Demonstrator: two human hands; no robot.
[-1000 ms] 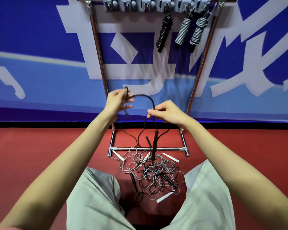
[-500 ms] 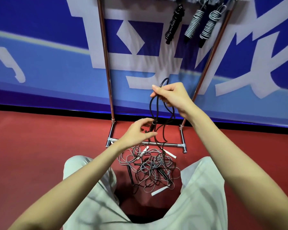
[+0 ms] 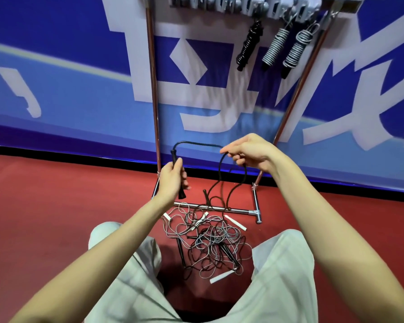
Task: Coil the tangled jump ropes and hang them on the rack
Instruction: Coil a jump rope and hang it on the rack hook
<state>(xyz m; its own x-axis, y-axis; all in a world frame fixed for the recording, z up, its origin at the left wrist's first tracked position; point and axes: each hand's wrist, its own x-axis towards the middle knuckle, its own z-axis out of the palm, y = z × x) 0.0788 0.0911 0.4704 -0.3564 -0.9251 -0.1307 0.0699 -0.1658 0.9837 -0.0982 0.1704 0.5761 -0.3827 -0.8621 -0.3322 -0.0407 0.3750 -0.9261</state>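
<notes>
A black rope (image 3: 197, 143) arcs between both hands above the floor. The left hand (image 3: 172, 180) grips its black handle (image 3: 178, 177); the right hand (image 3: 248, 151) pinches its loops. Below lies a tangled pile (image 3: 210, 240). On the rack (image 3: 153, 89) hang 3 coiled ropes (image 3: 274, 46).

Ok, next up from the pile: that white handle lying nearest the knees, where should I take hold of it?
Pinch the white handle across its middle, coming straight down from above. It lies flat on the red floor at the near edge of the tangled pile, its left end free of cord, so nothing blocks the fingers there. The left hand and right hand hold the black rope.
</notes>
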